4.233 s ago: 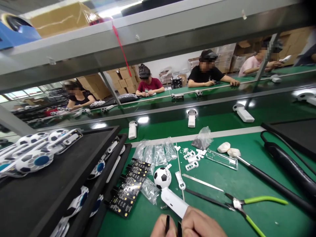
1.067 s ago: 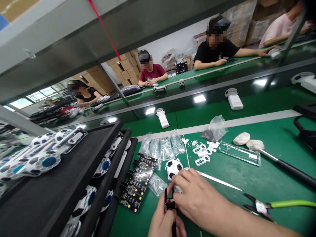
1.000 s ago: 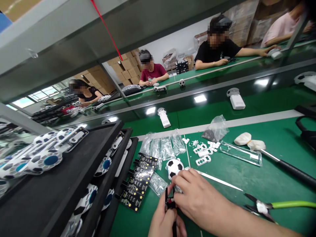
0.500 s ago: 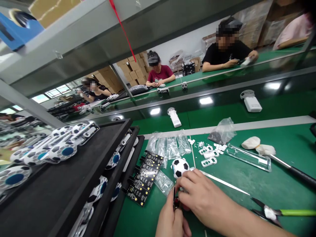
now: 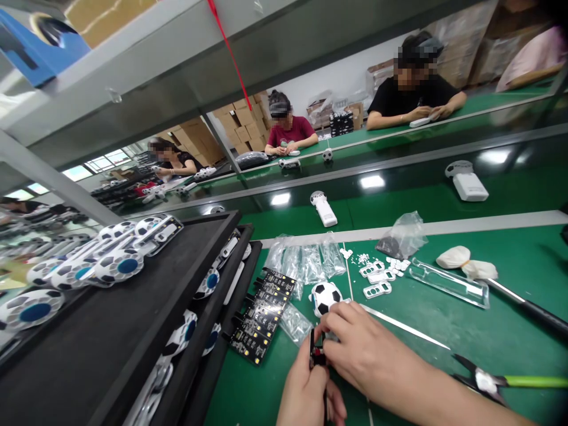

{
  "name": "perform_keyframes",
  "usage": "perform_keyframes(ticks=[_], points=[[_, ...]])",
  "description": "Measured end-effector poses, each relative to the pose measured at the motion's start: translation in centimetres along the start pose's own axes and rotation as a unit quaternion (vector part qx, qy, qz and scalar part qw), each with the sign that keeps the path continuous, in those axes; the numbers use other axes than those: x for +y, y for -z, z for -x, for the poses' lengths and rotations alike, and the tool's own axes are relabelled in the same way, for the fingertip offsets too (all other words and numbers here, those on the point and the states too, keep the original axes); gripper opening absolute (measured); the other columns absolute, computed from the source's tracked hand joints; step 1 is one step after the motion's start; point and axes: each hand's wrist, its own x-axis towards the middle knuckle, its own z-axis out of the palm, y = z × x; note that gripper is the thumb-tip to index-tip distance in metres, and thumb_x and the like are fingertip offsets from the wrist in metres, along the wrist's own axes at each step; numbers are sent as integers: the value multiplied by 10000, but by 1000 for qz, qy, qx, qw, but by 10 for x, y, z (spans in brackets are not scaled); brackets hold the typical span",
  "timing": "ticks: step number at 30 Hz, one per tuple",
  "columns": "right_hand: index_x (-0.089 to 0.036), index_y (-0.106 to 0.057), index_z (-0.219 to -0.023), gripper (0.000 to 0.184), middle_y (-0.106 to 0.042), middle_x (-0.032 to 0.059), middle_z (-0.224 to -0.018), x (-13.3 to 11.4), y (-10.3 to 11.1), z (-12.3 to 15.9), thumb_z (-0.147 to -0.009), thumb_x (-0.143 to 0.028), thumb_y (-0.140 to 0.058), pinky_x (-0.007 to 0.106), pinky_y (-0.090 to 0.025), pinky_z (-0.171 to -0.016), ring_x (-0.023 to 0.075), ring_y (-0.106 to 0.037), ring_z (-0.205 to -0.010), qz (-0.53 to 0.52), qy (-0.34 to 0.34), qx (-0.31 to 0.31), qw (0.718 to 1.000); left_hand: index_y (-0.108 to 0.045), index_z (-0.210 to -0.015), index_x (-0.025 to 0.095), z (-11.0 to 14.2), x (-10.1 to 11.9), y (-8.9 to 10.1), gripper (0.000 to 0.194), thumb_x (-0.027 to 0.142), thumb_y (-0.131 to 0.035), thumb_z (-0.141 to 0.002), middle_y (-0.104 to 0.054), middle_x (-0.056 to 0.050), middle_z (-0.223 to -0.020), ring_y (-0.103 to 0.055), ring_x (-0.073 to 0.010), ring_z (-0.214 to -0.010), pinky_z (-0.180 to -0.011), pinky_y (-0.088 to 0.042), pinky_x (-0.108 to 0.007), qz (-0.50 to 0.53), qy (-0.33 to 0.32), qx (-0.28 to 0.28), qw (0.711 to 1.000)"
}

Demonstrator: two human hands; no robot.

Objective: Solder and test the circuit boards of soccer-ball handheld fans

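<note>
My left hand (image 5: 307,395) is closed round a small black circuit board (image 5: 316,353) with a red part on it, held upright low in the view. My right hand (image 5: 358,354) pinches at the same board from the right, its fingers curled. Just beyond the fingertips lies a white handheld fan with a football-patterned head (image 5: 325,297); its handle is hidden under my right hand. A panel of black circuit boards (image 5: 262,315) lies to the left on the green table (image 5: 444,319).
Black trays (image 5: 146,307) stacked at left hold several football fan parts. Clear bags (image 5: 306,263), small white plastic parts (image 5: 376,278), a clear case (image 5: 448,283), green-handled pliers (image 5: 501,381) and a black cable lie at right. Fans ride the belt beyond; other people sit across.
4.2 s ago both hands were low at the edge with the fan's handle exposed; now they are up by the fan, pinching the small board. The camera has panned slightly; the belt fans have shifted right.
</note>
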Motion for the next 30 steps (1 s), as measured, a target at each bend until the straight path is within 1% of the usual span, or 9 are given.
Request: perform_keyframes(ticks=[3, 6, 9, 16, 20, 24, 25, 28, 30], points=[[-177, -527, -771, 168, -540, 23, -946, -2, -3, 0, -923, -248, -514, 413, -371, -829, 217, -448, -938, 30, 14, -6, 999, -356, -1305, 84, 4, 1, -3, 547, 258, -348, -786, -485, 64, -404, -419, -114, -334, -368, -369, -203, -68, -34, 22, 997], [-166, -547, -780, 163, -529, 31, -922, -3, -4, 0, -895, -281, -555, 402, -367, -841, 225, -438, -937, 65, 44, -16, 997, -346, -1337, 78, 5, 0, -5, 552, 223, -330, -805, -462, 69, -438, -411, -111, -348, -368, -374, -205, -137, -51, 41, 988], [-167, -543, -796, 142, -539, 28, -943, -3, -3, 0, -902, -261, -552, 389, -360, -835, 220, -446, -946, 51, 44, -17, 998, -329, -1354, 84, 3, -5, -3, 568, 206, -318, -800, -456, 72, -434, -398, -110, -344, -366, -372, -204, -152, -50, 43, 986], [-178, -482, -738, 196, -557, -7, -896, 3, 0, -4, -877, -232, -609, 348, -342, -715, 191, -468, -877, -18, -5, 15, 1000, -365, -1317, 63, -7, -14, 4, 606, 285, -346, -754, -484, 53, -378, -417, -130, -335, -364, -366, -211, -126, -41, 2, 991], [-180, -477, -734, 199, -558, -15, -895, 3, -1, -5, -861, -212, -628, 352, -346, -722, 192, -471, -885, -19, -20, 9, 1000, -361, -1332, 65, -6, -13, 6, 621, 278, -360, -748, -477, 60, -378, -392, -120, -320, -349, -343, -203, -129, -47, -2, 991], [-197, -516, -813, 102, -556, -5, -967, 4, 1, -3, -866, -204, -604, 367, -366, -744, 207, -473, -916, -16, -51, 4, 999, -342, -1336, 75, -5, -12, 6, 589, 265, -345, -779, -486, 62, -391, -390, -104, -323, -358, -346, -190, -87, -35, -14, 995], [-204, -527, -865, 92, -551, -1, -1011, 5, 4, -3, -853, -211, -618, 373, -374, -771, 213, -470, -945, -20, -58, -3, 998, -320, -1346, 80, -5, -12, 6, 586, 260, -337, -789, -484, 66, -391, -391, -102, -322, -357, -347, -186, -65, -34, -14, 997], [-222, -514, -1025, 225, -518, 10, -1155, 8, 15, 0, -834, -204, -631, 387, -381, -878, 226, -449, -1059, -34, -54, -48, 997, -248, -1382, 123, -7, -14, 6, 594, 245, -332, -807, -500, 68, -465, -418, -100, -340, -347, -370, -184, 10, -37, 1, 999], [-231, -514, -1030, 184, -499, 13, -1213, 8, 21, 1, -867, -159, -561, 373, -386, -900, 216, -454, -1091, -36, -34, -84, 995, -240, -1385, 147, -8, -17, 6, 597, 232, -346, -804, -520, 56, -560, -436, -91, -350, -338, -379, -184, 38, -41, 10, 998]])
